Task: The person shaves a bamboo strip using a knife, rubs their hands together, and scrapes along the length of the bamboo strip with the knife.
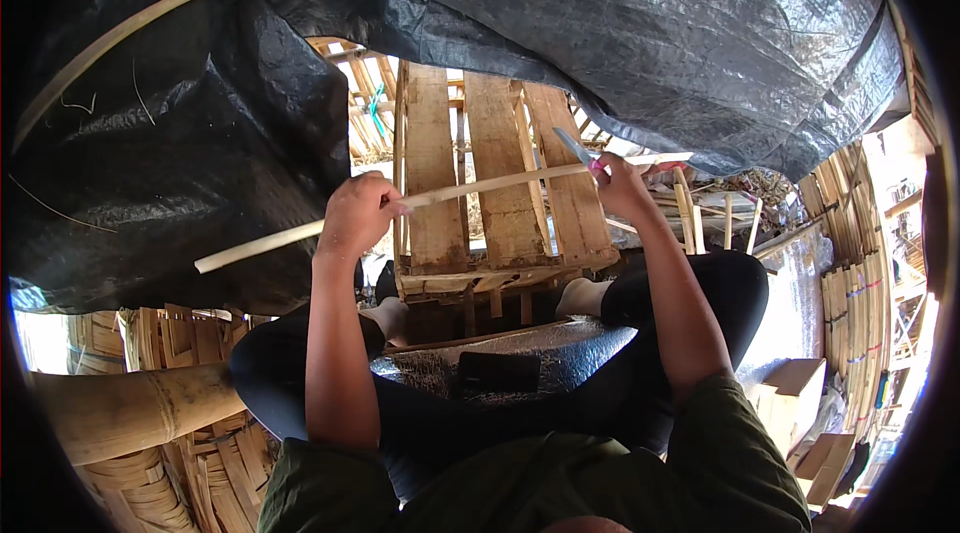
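A long pale bamboo strip slants across in front of me, its left end lower and nearer. My left hand is closed around it left of the middle, and the left end sticks out past my wrist. My right hand is closed on a small knife with a pink handle. Its blade points up and to the left, just above the strip. The strip passes by my right fingers; whether they also grip it I cannot tell. Below the strip stands a low slatted wooden bench.
Dark plastic sheeting hangs over the far side and left. A black flat rectangular object lies on a silvery foil mat between my legs. A thick bamboo pole lies at left. Bundled strips and a cardboard box are at right.
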`<state>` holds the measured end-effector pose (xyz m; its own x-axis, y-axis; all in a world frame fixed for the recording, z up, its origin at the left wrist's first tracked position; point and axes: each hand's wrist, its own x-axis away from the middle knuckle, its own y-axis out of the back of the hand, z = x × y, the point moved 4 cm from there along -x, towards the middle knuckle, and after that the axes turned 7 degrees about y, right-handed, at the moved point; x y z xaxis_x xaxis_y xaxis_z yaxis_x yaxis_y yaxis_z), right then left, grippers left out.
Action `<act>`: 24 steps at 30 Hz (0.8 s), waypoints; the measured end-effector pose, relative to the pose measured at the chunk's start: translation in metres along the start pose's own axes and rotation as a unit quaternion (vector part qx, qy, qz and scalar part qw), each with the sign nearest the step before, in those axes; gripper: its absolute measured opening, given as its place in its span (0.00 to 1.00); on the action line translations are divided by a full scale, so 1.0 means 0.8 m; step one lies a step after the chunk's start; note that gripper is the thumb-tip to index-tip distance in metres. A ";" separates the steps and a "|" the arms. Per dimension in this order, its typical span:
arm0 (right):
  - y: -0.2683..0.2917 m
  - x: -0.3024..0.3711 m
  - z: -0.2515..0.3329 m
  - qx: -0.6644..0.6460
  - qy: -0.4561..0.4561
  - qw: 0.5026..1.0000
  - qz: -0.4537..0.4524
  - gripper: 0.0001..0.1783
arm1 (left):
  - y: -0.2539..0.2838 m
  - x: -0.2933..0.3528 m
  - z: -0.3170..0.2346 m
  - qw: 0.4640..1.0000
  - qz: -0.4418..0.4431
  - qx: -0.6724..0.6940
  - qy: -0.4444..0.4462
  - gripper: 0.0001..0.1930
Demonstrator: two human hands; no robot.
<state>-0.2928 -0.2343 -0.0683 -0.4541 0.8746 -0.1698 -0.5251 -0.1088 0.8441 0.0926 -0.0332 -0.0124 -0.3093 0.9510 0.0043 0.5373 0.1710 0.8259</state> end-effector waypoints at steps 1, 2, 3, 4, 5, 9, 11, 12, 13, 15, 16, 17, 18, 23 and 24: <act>-0.002 -0.001 0.001 -0.002 0.047 0.998 -0.028 0.06 | 0.000 0.003 0.001 1.000 0.020 -0.015 0.016 0.11; -0.005 0.000 0.004 -0.001 0.091 0.995 -0.035 0.06 | -0.001 0.007 -0.001 0.999 0.035 -0.016 0.016 0.12; -0.005 0.000 0.005 -0.006 0.103 0.993 -0.059 0.06 | -0.004 0.009 -0.004 0.998 0.054 -0.008 0.019 0.13; -0.007 0.000 0.008 -0.009 0.108 0.992 -0.064 0.06 | -0.008 0.012 -0.006 0.996 0.076 -0.005 0.042 0.14; -0.005 0.000 0.010 -0.007 0.092 0.993 -0.076 0.06 | -0.013 0.014 -0.012 0.995 0.087 -0.003 0.047 0.17; 0.004 -0.003 0.038 -0.040 0.108 0.991 -0.066 0.05 | -0.033 0.019 -0.053 0.992 0.020 0.071 -0.099 0.20; 0.007 -0.001 0.056 -0.070 0.134 0.987 -0.057 0.04 | -0.050 0.019 -0.062 0.995 0.022 0.012 -0.099 0.21; 0.006 0.000 0.063 -0.080 0.130 0.987 -0.058 0.04 | -0.056 0.019 -0.066 0.994 0.012 -0.009 -0.112 0.21; 0.005 0.002 0.070 -0.092 0.128 0.986 -0.052 0.04 | -0.060 0.020 -0.070 0.989 -0.022 -0.029 -0.142 0.17; 0.000 0.006 0.080 -0.115 0.145 0.981 -0.051 0.03 | -0.072 0.017 -0.068 0.991 -0.014 -0.046 -0.124 0.13; 0.000 0.006 0.080 -0.105 0.145 0.982 -0.060 0.03 | -0.077 0.016 -0.065 0.993 0.000 -0.059 -0.101 0.12; -0.001 0.006 0.077 -0.096 0.144 0.982 -0.070 0.04 | -0.078 0.016 -0.067 0.990 -0.030 -0.057 -0.127 0.11; 0.000 0.004 0.071 -0.084 0.145 0.984 -0.067 0.04 | -0.078 0.016 -0.068 0.987 -0.049 -0.047 -0.143 0.11; 0.025 -0.008 -0.017 0.044 -0.100 0.981 -0.161 0.15 | -0.078 0.014 -0.067 0.991 -0.025 -0.025 -0.131 0.12; 0.028 -0.009 -0.033 0.095 -0.123 0.974 -0.168 0.17 | -0.077 0.013 -0.066 0.993 -0.014 -0.021 -0.113 0.12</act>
<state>-0.3204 -0.2552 -0.0617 -0.0812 0.9353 -0.3444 -0.4615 0.2710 0.8447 0.0150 -0.0476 -0.0338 -0.1375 0.9804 -0.1409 0.4960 0.1913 0.8470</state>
